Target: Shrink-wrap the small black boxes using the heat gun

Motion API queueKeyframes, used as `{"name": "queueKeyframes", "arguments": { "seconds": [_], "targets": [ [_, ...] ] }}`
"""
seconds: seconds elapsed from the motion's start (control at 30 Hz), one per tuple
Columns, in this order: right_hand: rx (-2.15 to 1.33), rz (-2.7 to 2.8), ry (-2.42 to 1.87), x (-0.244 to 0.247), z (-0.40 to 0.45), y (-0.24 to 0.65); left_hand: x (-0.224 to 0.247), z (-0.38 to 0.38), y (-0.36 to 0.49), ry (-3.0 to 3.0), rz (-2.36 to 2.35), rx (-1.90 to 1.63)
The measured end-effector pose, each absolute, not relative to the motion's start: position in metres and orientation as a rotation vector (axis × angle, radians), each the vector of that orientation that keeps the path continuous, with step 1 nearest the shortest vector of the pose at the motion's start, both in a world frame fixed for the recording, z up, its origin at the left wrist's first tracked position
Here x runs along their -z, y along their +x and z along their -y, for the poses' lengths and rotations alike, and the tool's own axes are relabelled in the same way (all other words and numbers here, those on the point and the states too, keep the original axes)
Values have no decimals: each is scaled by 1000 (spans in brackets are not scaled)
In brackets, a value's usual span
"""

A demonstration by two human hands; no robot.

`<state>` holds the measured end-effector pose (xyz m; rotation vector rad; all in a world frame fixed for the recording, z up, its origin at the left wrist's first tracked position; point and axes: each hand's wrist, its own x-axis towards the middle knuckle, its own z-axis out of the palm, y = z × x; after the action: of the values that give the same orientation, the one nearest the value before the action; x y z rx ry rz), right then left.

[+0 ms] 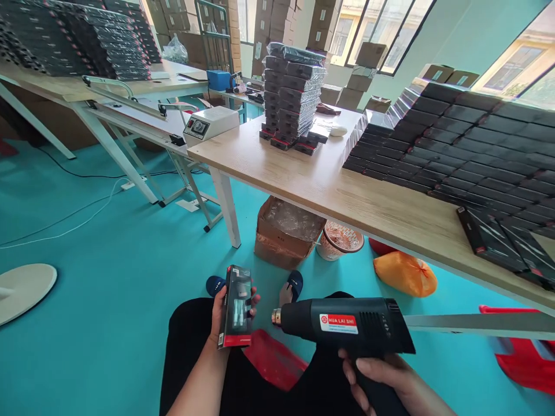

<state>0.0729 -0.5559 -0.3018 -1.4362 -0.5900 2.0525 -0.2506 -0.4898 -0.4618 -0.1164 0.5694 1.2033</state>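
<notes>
Fingers [255, 300] of the left hand [217, 318] are closed around a slim black box [234, 303], thumb [220, 299] along one long side and fingertips on the other; from my remote post I watch through the head view. I have the box up over the lap [195, 323], its face toward me, pale shapes [239, 312] on its front and a red band [236, 341] across the lower end. My right hand [381, 372] is curled around the grip of a dark heat gun [359, 344] with a red and white label [339, 323]. I see its nozzle [276, 316] aimed left at the box, near it, with a gap between. A red thing [277, 358] shows between them, lower down; I can't tell what it is. Ahead of me the counter [303, 179] bears a stack of wrapped boxes [295, 104] and, farther right, a broad pile of black boxes [468, 138], with loose boxes [492, 240] near its foot. Below the counter I make out a cardboard box [280, 251] holding clear plastic [295, 219], a basket [328, 251] just beside it and an orange bag [405, 274] on the blue-green floor [108, 242].
</notes>
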Motion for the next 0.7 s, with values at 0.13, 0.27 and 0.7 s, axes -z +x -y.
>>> {"name": "queueKeyframes", "arguments": {
  "seconds": [0.13,0.27,0.7],
  "targets": [
    [-2010,294,-1300,317,545,83,458,490,-249,-43,-506,-1177],
    [-1997,96,-1191,321,533,83,459,491,-247,46,-556,-1069],
    [-1989,168,-1246,318,512,66,469,493,-245,64,-696,-974]
  ]
}}
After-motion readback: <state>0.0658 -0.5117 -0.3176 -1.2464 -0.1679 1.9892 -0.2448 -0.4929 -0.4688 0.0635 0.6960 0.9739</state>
